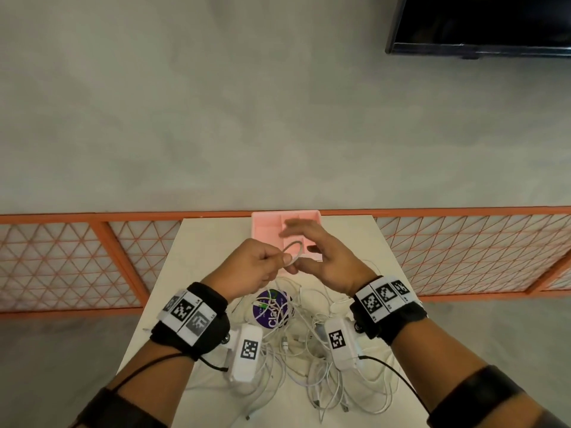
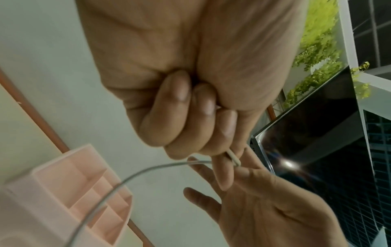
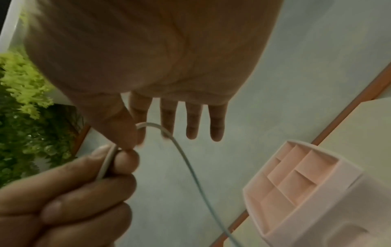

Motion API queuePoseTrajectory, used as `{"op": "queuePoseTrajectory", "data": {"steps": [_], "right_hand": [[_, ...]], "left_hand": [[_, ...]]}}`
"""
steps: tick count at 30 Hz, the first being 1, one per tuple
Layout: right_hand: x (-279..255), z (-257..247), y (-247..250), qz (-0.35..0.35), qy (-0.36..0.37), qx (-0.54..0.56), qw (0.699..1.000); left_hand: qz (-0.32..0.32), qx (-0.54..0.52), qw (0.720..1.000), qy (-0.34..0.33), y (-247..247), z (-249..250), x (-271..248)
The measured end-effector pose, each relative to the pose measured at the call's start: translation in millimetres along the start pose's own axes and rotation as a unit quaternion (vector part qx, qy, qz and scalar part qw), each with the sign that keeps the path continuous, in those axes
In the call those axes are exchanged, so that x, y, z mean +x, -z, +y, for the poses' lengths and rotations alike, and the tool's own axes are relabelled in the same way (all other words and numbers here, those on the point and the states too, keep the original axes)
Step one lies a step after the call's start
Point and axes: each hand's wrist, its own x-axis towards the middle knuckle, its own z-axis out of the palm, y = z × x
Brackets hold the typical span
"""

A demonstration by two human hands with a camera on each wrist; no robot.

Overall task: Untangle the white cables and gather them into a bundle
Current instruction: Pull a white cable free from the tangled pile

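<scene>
A tangle of white cables [image 1: 309, 353] lies on the near part of the white table [image 1: 210, 242]. My left hand [image 1: 278, 262] is raised above it and pinches one white cable, which curls into a small loop [image 1: 295, 247]. In the left wrist view the left hand [image 2: 190, 133] is a fist around that cable [image 2: 148, 168]. My right hand [image 1: 312, 233] is beside it with its fingers straight and spread. In the right wrist view the right hand's thumb [image 3: 129, 132] touches the cable [image 3: 182, 153] just above the left hand [image 3: 74, 192].
A pink divided organizer tray [image 1: 267, 230] stands at the table's far edge, right behind the hands. A round purple label [image 1: 272, 308] lies under the cables. An orange lattice railing [image 1: 92, 257] runs behind the table, and a dark screen [image 1: 482, 23] hangs at the upper right.
</scene>
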Motion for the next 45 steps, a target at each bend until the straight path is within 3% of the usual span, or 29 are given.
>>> {"op": "queuePoseTrajectory", "data": {"steps": [4, 7, 11, 15, 16, 19, 24, 31, 37, 40, 45], "right_hand": [[2, 2, -1, 0.014, -0.062, -0.024, 0.998], [0, 7, 0, 0.047, -0.09, 0.022, 0.995], [4, 9, -10, 0.08, -0.087, 0.067, 0.991], [0, 5, -24, 0.034, -0.078, 0.027, 0.996], [-3, 6, -28, 0.013, -0.078, 0.006, 0.997], [-15, 14, -38, -0.023, -0.091, -0.032, 0.995], [-21, 19, -34, 0.019, -0.107, -0.002, 0.994], [-35, 41, -6, -0.043, -0.13, -0.091, 0.986], [-46, 63, 67, -0.002, -0.17, -0.204, 0.964], [-46, 75, 107, 0.092, -0.181, -0.252, 0.946], [-65, 108, 154, 0.204, -0.254, -0.35, 0.878]], "left_hand": [[0.125, -0.027, 0.991, -0.029, 13, -2, 2], [0.199, -0.112, 0.973, -0.026, 17, -8, 2], [0.192, -0.353, 0.916, 0.007, 0, -14, 6], [0.18, -0.486, 0.854, 0.044, -22, -14, 12], [0.181, -0.475, 0.86, 0.046, -26, -13, 13], [0.187, -0.364, 0.912, 0.017, -31, -10, 14], [0.161, -0.258, 0.952, -0.016, -37, -11, 17], [0.289, -0.349, 0.89, -0.055, -10, 0, 20], [0.375, -0.365, 0.848, -0.084, 41, 3, 15], [0.379, -0.363, 0.848, -0.081, 49, -1, 13], [0.353, -0.298, 0.885, -0.052, 26, -26, 10]]}}
